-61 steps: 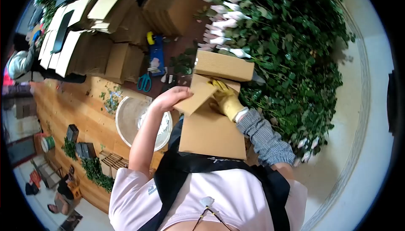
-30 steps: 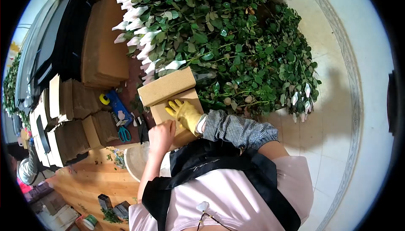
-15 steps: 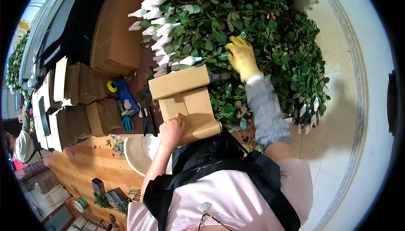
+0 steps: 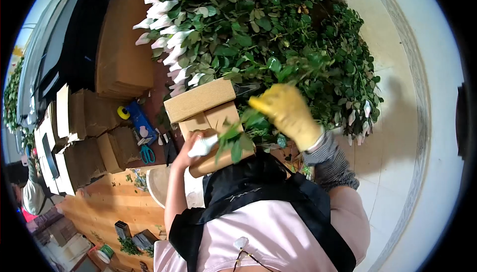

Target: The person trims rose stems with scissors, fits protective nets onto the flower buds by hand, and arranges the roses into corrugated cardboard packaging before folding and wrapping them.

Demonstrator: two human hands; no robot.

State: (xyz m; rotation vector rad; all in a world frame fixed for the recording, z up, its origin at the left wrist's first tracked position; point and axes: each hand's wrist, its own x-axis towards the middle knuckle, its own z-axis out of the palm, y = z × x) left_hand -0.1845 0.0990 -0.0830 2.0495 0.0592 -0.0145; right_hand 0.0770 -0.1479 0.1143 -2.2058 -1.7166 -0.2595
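Observation:
In the head view my right hand (image 4: pixel 288 113), in a yellow glove and blurred, is closed around the leafy stem of a rose. The rose's white, net-sleeved bud (image 4: pixel 202 146) points left, over a folded brown cardboard wrap (image 4: pixel 218 115). My bare left hand (image 4: pixel 186 153) is at the wrap's left side, right beside the bud. The bud partly hides its fingers, so I cannot tell whether they touch the flower. A corrugated cardboard strip (image 4: pixel 198 100) lies across the wrap's far end. Behind is a large heap of leafy roses (image 4: pixel 258 33), white buds to the left.
Left of the wrap lie teal scissors (image 4: pixel 146 155), a blue tool (image 4: pixel 140 121) and a yellow tape roll (image 4: pixel 123 113). Cardboard stacks (image 4: pixel 124 48) stand at far left. A pale bucket (image 4: pixel 158 186) is below the table edge. Tiled floor (image 4: pixel 382 148) runs along the right.
My right hand has come from the heap toward me, bringing a rose over the wrap. My left hand has shifted left, to the wrap's side near the bud. The view has shifted slightly.

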